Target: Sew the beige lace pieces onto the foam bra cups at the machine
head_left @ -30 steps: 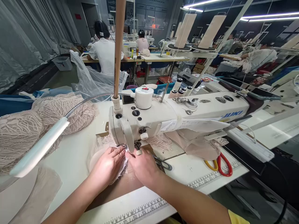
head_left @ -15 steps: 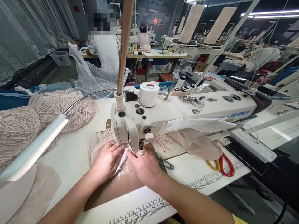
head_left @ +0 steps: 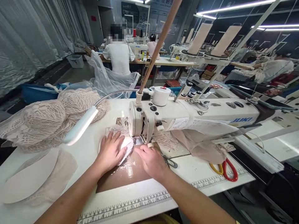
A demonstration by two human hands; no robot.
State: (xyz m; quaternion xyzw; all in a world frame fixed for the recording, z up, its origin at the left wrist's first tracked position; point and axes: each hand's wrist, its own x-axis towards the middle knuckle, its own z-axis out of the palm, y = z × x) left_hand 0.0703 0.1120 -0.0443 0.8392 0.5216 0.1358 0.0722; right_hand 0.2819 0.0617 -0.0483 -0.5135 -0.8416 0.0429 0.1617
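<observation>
**Hands parting under the machine head**

I am pressing my left hand (head_left: 112, 152) flat, fingers spread, on the pale beige lace piece (head_left: 128, 145). The lace is lying on the white table (head_left: 198, 168), just under the head of the white sewing machine (head_left: 187, 115). My right hand (head_left: 151, 160) is resting open on the glossy brown patch (head_left: 126, 174), fingers together, tips near the lace's edge. A second ago both hands were huddling together there; now they are sitting apart, pinching nothing.

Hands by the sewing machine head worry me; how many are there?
2: left hand flat on the lace piece left of the machine head, right hand before it; none seems hidden.
</observation>
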